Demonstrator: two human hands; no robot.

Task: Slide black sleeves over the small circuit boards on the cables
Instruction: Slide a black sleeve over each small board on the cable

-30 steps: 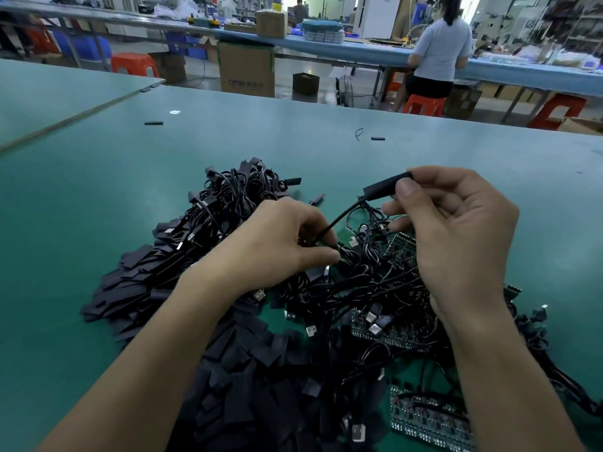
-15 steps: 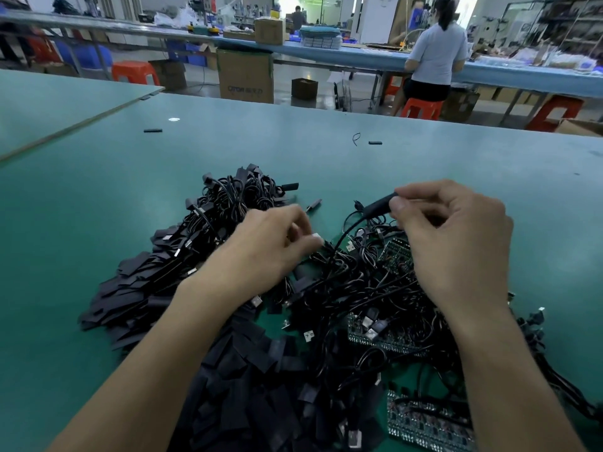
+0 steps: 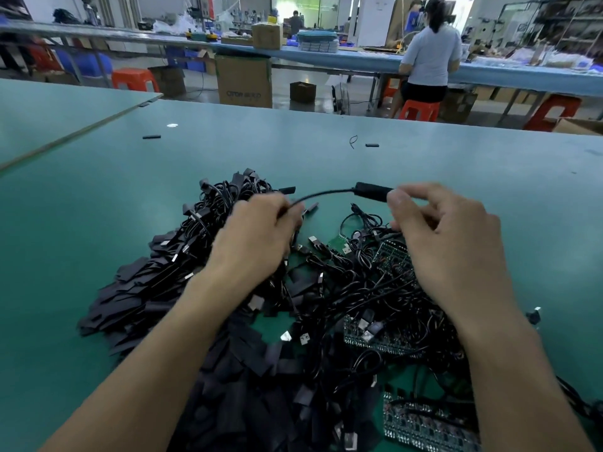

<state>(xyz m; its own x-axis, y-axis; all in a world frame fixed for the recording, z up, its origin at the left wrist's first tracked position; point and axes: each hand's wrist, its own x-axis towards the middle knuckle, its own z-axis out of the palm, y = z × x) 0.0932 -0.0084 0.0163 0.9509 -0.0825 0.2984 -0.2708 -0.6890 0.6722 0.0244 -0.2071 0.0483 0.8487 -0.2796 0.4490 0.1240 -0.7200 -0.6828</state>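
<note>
Head camera: above a green table [image 3: 98,207], the right hand [image 3: 450,249] pinches a black sleeve [image 3: 372,191], seemingly fully over its board; the left hand [image 3: 254,243] grips its cable [image 3: 319,194]. Below, many bare circuit boards [image 3: 375,336] and loose sleeves [image 3: 137,301] await.

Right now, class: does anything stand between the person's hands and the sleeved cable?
Nothing visible does. The right hand pinches the black sleeve at its end, and the left hand grips the cable; the stretch between them is uncovered.

Cable heap [image 3: 326,288] blocks the near table [image 3: 98,207]; beyond lies open.
</note>
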